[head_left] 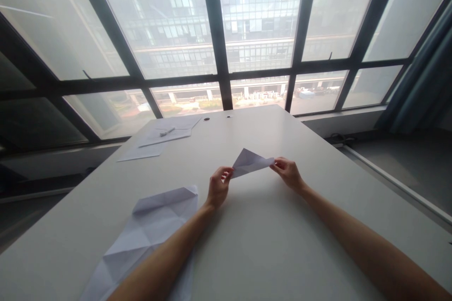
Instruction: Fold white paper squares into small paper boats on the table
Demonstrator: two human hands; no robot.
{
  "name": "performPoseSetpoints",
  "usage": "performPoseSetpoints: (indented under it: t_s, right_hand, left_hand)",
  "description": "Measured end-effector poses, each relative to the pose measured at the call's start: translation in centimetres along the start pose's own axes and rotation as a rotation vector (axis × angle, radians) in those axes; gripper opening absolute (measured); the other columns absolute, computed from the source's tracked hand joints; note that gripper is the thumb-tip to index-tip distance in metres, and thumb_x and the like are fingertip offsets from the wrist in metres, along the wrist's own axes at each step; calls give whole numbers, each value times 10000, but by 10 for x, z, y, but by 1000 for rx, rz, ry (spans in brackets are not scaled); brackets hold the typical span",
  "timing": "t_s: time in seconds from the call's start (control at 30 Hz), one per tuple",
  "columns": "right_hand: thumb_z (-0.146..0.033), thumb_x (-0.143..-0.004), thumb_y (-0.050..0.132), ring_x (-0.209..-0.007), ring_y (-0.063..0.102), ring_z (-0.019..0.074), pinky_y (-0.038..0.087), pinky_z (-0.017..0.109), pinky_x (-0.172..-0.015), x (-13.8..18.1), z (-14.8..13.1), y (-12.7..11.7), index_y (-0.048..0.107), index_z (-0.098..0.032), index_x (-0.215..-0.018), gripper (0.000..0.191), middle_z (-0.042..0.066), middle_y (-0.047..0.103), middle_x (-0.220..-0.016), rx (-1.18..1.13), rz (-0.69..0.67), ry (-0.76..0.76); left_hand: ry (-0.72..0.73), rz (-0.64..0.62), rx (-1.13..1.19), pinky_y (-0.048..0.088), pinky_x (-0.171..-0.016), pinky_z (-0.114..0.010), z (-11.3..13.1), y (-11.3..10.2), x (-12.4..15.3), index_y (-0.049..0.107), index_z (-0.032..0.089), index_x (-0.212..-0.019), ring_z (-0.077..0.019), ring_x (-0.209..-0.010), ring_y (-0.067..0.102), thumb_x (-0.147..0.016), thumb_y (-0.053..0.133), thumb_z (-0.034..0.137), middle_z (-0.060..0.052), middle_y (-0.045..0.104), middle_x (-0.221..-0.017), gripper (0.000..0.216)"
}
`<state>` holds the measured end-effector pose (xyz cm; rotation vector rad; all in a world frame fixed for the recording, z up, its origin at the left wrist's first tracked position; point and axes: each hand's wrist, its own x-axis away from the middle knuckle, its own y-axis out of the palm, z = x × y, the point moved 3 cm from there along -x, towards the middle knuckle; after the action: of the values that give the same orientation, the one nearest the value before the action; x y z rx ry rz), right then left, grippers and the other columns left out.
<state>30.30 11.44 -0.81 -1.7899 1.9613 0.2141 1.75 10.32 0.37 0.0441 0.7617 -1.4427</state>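
Note:
A folded piece of white paper (250, 162), roughly triangular with its peak pointing up, is held above the table between my two hands. My left hand (219, 186) pinches its left corner between thumb and fingers. At the opposite corner, my right hand (287, 172) has thumb and fingertips closed on the paper's narrow end. Beneath and beside my left forearm lies a larger creased sheet of paper (141, 235), its fold lines showing and its top edge turned over. Part of that sheet is hidden by the forearm.
The white table (282, 254) stretches toward tall windows with dark frames (226, 76). Several flat sheets of paper (148, 151) lie at its far left, with a small white pen-like object (167, 131) on top. A blue curtain (420, 75) hangs at the right.

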Motion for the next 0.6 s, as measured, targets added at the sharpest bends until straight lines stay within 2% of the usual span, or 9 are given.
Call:
performPoseSetpoints:
  t_s: [0.1,0.17,0.37,0.5,0.6]
  right_hand:
    - [-584,-776,698,-674,630,204,538,342,-629,-1,3,-1,718,-160,-955,460,74,710,-788,-41,68,22]
    - [-579,-769,699,-649,623,193,537,341,-620,-2,4,-1,696,-165,-903,435,62,702,-752,-64,82,29]
    - [-399,-772,737,-529,554,133,465,261,-522,1,-2,0,555,-220,-1048,376,-47,631,-631,-208,119,27]
    - [-400,-829,669,-532,532,128,452,268,-514,2,-5,2,636,-199,-920,223,-16,626,-663,-156,110,-12]
    - [-407,-868,622,-593,555,146,467,285,-549,2,-5,3,711,-172,-991,280,32,670,-740,-43,95,-16]
  left_hand:
    - [8,-7,7,482,-711,-276,0,1,0,682,195,-940,-177,-795,639,-923,579,316,-48,722,-926,160]
    - [18,-13,11,482,-707,-276,-1,1,0,683,196,-936,-175,-789,638,-923,584,307,-45,723,-925,149]
    - [57,-25,25,478,-704,-277,0,3,1,679,204,-923,-168,-781,631,-931,591,300,-36,718,-929,131]
    - [71,-24,25,477,-706,-279,1,2,1,678,206,-926,-169,-783,629,-935,589,297,-36,715,-926,127]
    - [76,-15,22,478,-707,-280,2,1,1,677,206,-923,-169,-788,630,-939,584,293,-38,714,-932,129]
